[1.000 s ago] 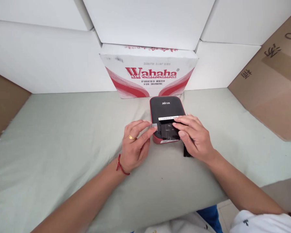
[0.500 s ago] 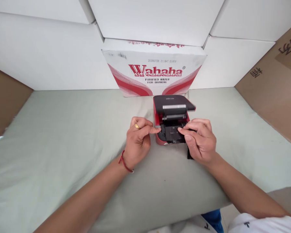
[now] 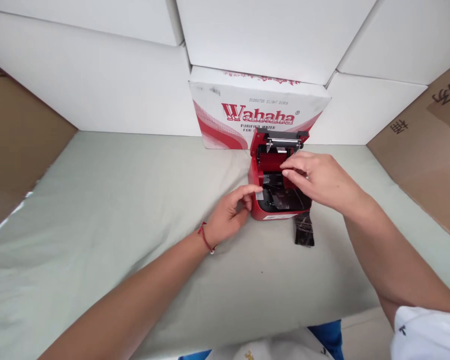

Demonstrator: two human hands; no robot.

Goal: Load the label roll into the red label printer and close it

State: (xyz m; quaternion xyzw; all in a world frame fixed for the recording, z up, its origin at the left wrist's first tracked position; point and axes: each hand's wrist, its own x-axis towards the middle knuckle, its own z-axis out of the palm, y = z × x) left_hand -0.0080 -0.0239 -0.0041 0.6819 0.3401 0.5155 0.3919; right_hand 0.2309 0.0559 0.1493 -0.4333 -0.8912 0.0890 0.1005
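Red device, lid up; left hand, unclenched, touches nine o'clock edge; right hand at three o'clock, grasp unclear.

Wahaha carton: lower lettering hidden behind raised lid. Cardboard box, right, cut by frame edge. Right hand's far fingers hidden; print on front label too small.

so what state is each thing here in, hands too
red device: open
lid: raised
black strip: creased, partly on cloth
cloth: slightly wrinkled
wahaha carton: upright, partly hidden
left hand: index finger extended
right hand: over device, grip unclear
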